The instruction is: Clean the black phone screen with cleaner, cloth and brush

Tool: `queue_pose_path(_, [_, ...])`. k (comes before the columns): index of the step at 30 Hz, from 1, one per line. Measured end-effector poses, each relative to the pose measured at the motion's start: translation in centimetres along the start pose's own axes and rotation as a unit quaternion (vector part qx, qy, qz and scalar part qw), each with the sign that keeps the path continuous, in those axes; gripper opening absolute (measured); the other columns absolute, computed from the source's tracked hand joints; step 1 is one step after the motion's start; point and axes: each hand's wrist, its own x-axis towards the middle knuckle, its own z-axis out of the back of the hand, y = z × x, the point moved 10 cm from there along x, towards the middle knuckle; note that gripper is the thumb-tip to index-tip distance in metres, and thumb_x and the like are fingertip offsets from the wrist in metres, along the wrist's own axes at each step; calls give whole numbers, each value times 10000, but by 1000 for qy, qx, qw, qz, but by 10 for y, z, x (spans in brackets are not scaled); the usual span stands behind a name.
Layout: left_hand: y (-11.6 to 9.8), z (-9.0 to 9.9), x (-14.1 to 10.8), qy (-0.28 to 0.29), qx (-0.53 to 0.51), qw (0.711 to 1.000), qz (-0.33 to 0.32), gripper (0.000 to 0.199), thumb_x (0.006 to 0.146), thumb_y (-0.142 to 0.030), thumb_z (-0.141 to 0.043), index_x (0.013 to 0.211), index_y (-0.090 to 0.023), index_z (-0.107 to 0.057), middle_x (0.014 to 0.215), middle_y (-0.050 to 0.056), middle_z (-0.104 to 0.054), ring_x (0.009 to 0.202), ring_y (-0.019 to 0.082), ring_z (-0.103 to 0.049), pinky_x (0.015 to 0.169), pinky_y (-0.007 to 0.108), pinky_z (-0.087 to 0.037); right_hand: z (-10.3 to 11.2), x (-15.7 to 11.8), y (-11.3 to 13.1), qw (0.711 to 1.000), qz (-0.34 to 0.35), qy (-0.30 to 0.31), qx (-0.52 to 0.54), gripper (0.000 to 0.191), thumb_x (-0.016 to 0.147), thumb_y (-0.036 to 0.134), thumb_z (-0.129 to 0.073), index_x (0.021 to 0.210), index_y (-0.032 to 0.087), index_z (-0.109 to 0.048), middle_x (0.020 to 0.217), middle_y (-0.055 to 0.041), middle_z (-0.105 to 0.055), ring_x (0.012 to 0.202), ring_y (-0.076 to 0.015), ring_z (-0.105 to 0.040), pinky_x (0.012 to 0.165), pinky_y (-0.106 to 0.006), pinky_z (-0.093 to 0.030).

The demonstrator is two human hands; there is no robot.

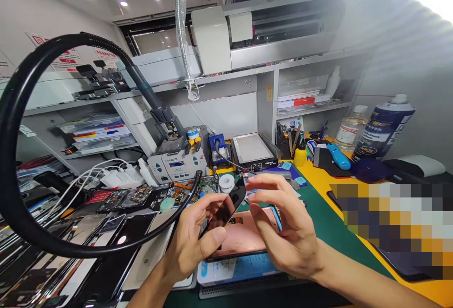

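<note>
My left hand is closed round a dark, glossy phone, thumb along its near edge and fingers behind it. The phone is tilted up toward its far end. Beside that far end is my right hand, its fingers curved and apart with nothing visible between them; whether a fingertip touches the phone I cannot tell. Below both hands lies a flat, copper-pink metal plate, partly covered by my fingers. It rests on a blue and white pad on the green mat.
A thick black hose loops across the left side, its tip over the bench. Phone parts crowd the left. Behind stand a grey control station, a hot plate and a solder spool. A spray can stands right.
</note>
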Motion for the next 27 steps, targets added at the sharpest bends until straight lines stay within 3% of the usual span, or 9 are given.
queue_pose_path(3, [4, 5, -3, -23, -124, 991, 41, 568, 748, -599, -751, 1121, -170, -733, 1000, 97, -698, 847, 214, -590, 762, 300, -473, -4, -4, -17, 996, -86, 5, 35, 377, 878, 67, -614, 1216, 230, -577, 1240, -115, -577, 1138, -235, -619, 848, -348, -586])
queue_pose_path(5, [10, 1, -7, -16, -231, 969, 85, 545, 770, -607, -716, 1069, -154, -758, 964, 109, -708, 811, 209, -598, 745, 303, -490, -8, -8, -35, 982, -175, 10, 66, 410, 900, 170, -666, 1286, 235, -544, 1258, -117, -584, 1131, -233, -631, 816, -328, -592])
queue_pose_path(8, [15, -13, -13, 35, -324, 935, 139, 551, 815, -608, -643, 1069, -134, -763, 942, 135, -730, 793, 225, -646, 721, 315, -506, -16, -15, -58, 943, -298, 22, 144, 437, 919, 317, -704, 1319, 241, -546, 1201, -102, -640, 1076, -226, -659, 805, -326, -589])
queue_pose_path(10, [21, -24, -17, 81, -353, 917, 168, 602, 818, -641, -608, 1056, -109, -757, 912, 155, -740, 772, 238, -677, 686, 313, -508, -23, -17, -62, 911, -345, 34, 226, 372, 917, 380, -715, 1245, 238, -611, 1056, -69, -683, 935, -205, -687, 777, -326, -585])
queue_pose_path(12, [27, -33, -19, 118, -378, 899, 188, 658, 820, -678, -572, 1048, -86, -747, 903, 181, -751, 754, 247, -699, 654, 304, -508, -30, -16, -59, 883, -364, 49, 292, 233, 922, 413, -709, 1055, 224, -683, 853, -28, -683, 764, -180, -682, 729, -318, -577])
queue_pose_path(15, [31, -42, -18, 160, -423, 870, 196, 729, 827, -706, -520, 1057, -48, -735, 934, 221, -759, 716, 240, -707, 600, 283, -503, -34, -14, -53, 870, -373, 69, 314, 239, 931, 424, -700, 829, 208, -688, 697, -10, -664, 657, -169, -664, 663, -295, -558])
queue_pose_path(20, [27, -52, -19, 204, -486, 823, 210, 817, 846, -694, -522, 1168, 33, -710, 969, 233, -762, 713, 221, -723, 589, 263, -543, -32, -12, -47, 873, -354, 86, 324, 228, 977, 375, -656, 865, 184, -708, 723, -12, -689, 678, -142, -655, 674, -250, -539])
queue_pose_path(27, [22, -58, -23, 231, -515, 793, 230, 821, 852, -682, -543, 1199, 48, -684, 1001, 231, -759, 793, 230, -742, 603, 270, -589, -32, -9, -43, 873, -342, 100, 333, 304, 1012, 346, -604, 780, 168, -684, 738, -13, -681, 692, -122, -616, 694, -222, -509])
